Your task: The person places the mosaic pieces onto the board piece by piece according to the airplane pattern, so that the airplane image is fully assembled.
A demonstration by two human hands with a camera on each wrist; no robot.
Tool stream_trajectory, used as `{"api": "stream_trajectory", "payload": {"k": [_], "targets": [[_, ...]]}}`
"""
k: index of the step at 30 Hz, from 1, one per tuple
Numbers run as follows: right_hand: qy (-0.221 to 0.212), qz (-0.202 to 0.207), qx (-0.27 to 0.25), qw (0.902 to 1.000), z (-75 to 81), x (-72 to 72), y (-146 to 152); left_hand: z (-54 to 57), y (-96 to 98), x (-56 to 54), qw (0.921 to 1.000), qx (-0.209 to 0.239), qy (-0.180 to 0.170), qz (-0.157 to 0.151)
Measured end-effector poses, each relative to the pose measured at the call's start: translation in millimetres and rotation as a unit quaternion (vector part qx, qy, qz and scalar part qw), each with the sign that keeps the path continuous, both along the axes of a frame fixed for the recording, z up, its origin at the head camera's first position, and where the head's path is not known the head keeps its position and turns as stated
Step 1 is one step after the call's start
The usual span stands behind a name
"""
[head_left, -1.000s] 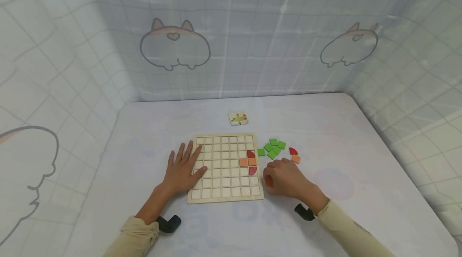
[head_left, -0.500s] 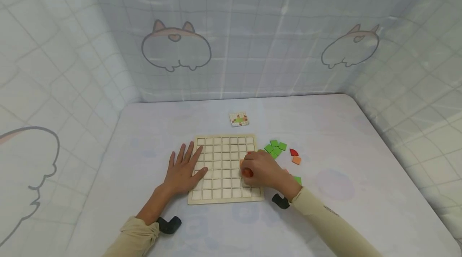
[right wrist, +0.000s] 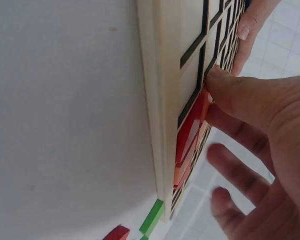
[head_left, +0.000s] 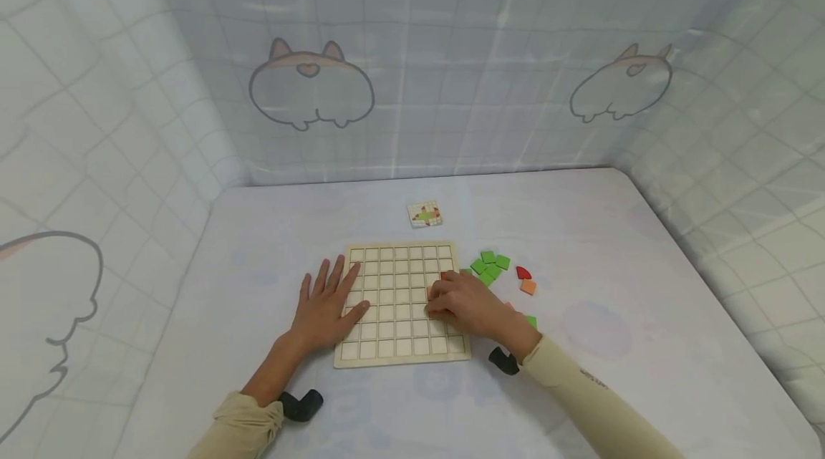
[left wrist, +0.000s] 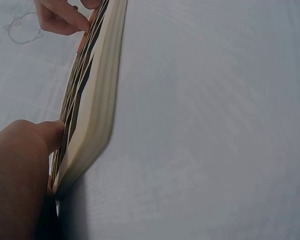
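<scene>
A wooden grid board point(head_left: 387, 349) lies on the table in the head view. My left hand point(head_left: 325, 310) lies flat with spread fingers over its left edge, the thumb touching the grid. My right hand point(head_left: 469, 305) is over the board's right side. In the right wrist view its thumb and index finger pinch a small orange tile point(right wrist: 208, 104) at a cell, the other fingers held off the board. Just beside it a red quarter-round piece point(right wrist: 189, 125) sits in the grid. My right hand hides most of the coloured pieces there in the head view.
Several green square tiles point(head_left: 493, 271) lie right of the board, with a loose red quarter-round piece point(head_left: 523, 273) and an orange square tile point(head_left: 528, 287) beyond them. Another green tile point(head_left: 531, 321) shows by my right wrist. A small pattern card point(head_left: 425, 215) lies behind the board.
My right hand has moved left from the table onto the board's right side, then its fingers have shifted slightly and lowered to the grid. The left hand has stayed still.
</scene>
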State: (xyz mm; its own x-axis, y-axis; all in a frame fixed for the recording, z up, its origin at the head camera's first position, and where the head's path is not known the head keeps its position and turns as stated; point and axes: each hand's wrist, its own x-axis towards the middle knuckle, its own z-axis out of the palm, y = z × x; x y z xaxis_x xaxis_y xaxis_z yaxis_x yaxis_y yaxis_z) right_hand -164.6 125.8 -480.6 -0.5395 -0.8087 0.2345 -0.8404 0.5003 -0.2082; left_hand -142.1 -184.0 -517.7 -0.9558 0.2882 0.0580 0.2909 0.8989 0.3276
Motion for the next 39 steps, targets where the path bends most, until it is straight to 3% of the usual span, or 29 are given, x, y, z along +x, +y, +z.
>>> {"api": "stream_trajectory", "payload": {"k": [7,12,24,33,39], "targets": [[-0.006,-0.012,-0.026,0.9996,-5.5,2.4,4.6,1.3,0.6,0.6,1.0,-0.001,-0.003,0.001],[-0.03,-0.034,-0.014,0.9989,0.9,1.8,12.0,-0.5,0.0,-0.6,1.0,0.001,-0.006,0.002],[-0.024,-0.114,-0.004,0.9932,0.0,-7.7,52.0,-0.8,0.0,-1.8,1.0,0.002,-0.007,0.003],[-0.016,-0.168,0.01,0.9857,4.4,-15.6,58.5,0.1,-1.5,-2.6,0.9999,-0.005,-0.007,0.005],[-0.023,-0.157,0.024,0.9871,4.2,-28.8,56.5,1.1,-0.8,-2.2,1.0,-0.002,-0.009,0.001]]}}
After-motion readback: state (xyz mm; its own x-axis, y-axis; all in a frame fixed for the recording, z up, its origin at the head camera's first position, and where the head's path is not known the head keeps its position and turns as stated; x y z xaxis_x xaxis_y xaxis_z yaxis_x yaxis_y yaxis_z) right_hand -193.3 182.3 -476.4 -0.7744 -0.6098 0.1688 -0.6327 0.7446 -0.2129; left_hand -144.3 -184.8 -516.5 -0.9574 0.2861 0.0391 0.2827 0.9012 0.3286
